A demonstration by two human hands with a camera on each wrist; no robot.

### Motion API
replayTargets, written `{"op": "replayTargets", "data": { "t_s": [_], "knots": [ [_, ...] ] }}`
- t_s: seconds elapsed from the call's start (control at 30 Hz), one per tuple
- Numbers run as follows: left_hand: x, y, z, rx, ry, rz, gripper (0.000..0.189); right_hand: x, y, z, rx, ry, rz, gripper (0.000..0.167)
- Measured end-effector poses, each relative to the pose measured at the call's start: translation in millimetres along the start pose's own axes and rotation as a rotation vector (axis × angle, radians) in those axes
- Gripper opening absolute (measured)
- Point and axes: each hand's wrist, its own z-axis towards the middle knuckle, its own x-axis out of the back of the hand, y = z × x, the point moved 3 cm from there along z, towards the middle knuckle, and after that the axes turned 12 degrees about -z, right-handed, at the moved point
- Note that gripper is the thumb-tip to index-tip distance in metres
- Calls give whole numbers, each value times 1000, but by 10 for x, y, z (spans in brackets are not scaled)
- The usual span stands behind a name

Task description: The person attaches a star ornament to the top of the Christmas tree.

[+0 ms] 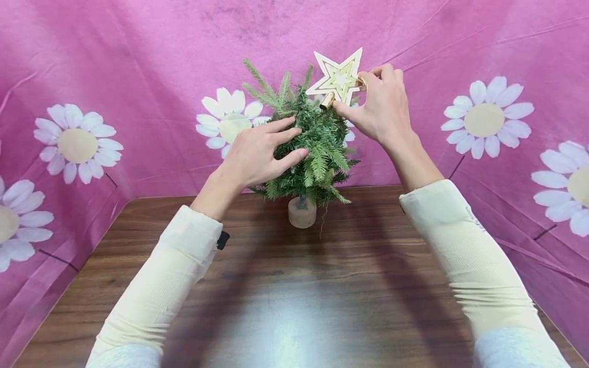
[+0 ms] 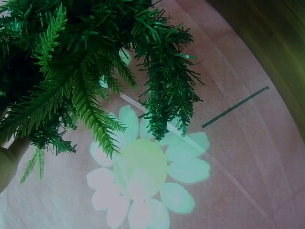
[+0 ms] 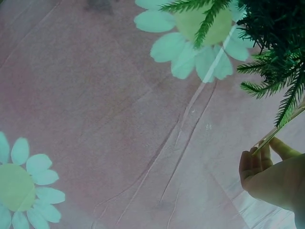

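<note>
A small artificial Christmas tree with dark green tinsel branches and lighter green needle sprigs (image 1: pixel 317 143) stands at the upper centre of the head view, its round pale wooden base (image 1: pixel 302 217) on the dark brown wood-grain worktop (image 1: pixel 359 306). The right hand (image 1: pixel 384 99), right of the treetop, pinches the right side of a flat, pale gold five-pointed star with cut-out outlines (image 1: pixel 341 79) between thumb and fingers. The star is upright at the top of the tree, and a short shiny gold tube (image 1: pixel 327 101) shows at its lower left; whether the tube sits on a branch cannot be told. The left hand (image 1: pixel 264 148), left of centre, is relaxed, its extended fingers resting against the tree's left side. Behind, a pink fabric backdrop printed with large white daisies (image 1: pixel 152 102) fills the upper frame
</note>
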Motion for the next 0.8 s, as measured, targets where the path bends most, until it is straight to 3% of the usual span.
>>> {"op": "replayTargets", "data": {
  "t_s": [0.3,0.53,0.8],
  "knots": [
    [4,2,7,19,-21,2,60,28,-79,118,-38,21,3,72],
    [13,-13,9,10,-11,-4,60,7,-159,223,-95,-30,24,74],
    [32,-13,-20,20,-16,6,59,-25,-268,250,-98,-44,29,74]
  ]
}}
